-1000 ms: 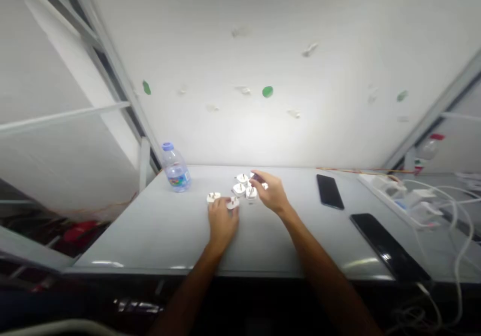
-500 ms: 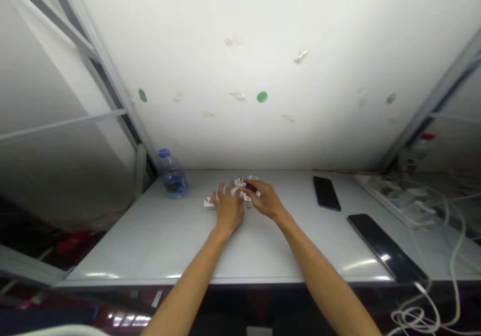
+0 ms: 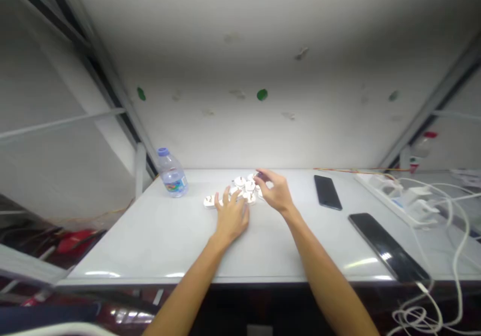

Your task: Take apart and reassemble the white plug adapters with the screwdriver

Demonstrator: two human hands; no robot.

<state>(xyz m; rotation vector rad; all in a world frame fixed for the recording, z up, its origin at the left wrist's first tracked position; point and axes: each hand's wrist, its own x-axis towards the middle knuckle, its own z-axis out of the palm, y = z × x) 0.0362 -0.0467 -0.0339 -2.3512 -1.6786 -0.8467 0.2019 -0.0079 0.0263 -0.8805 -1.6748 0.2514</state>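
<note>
My left hand (image 3: 232,219) lies with fingers spread against the white plugs (image 3: 244,188), all bunched on the counter (image 3: 143,250); my right hand (image 3: 275,191) curls at their far edge, pinching I can't tell what.

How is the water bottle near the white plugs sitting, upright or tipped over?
Upright: the water bottle stands on its base on the white table, with its blue cap at the top, not lying on its side.

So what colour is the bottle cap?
The bottle cap is pale blue, in the head view.
</note>
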